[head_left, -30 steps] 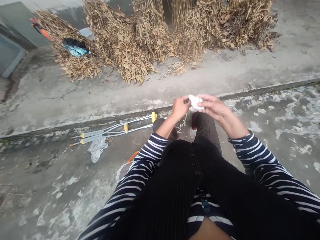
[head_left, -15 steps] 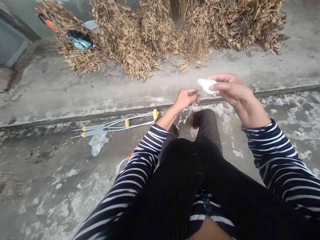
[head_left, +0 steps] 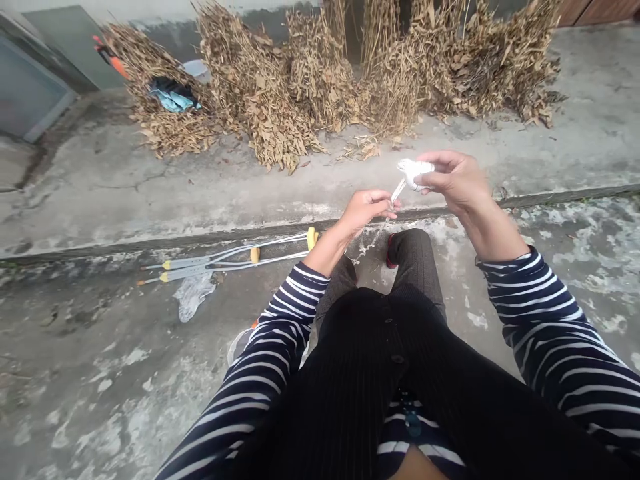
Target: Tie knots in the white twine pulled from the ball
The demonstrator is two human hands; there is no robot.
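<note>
Dry stalks (head_left: 320, 73) are heaped along the far wall. Two crutches (head_left: 225, 259) and a plastic bag (head_left: 193, 295) lie on the concrete floor (head_left: 100, 200) to the left. Above the knees, the raised right hand (head_left: 457, 180) pinches a white bundle (head_left: 414, 171). The left hand (head_left: 367, 208), lower, pinches a strip (head_left: 399, 191) trailing from it.

Left hand (head_left: 367, 207) now lower, apart from right hand (head_left: 453, 180) with white bundle (head_left: 414, 170)

Crutches (head_left: 225, 260) lie on concrete (head_left: 100, 193) before dried stalk bundles (head_left: 320, 87).
</note>
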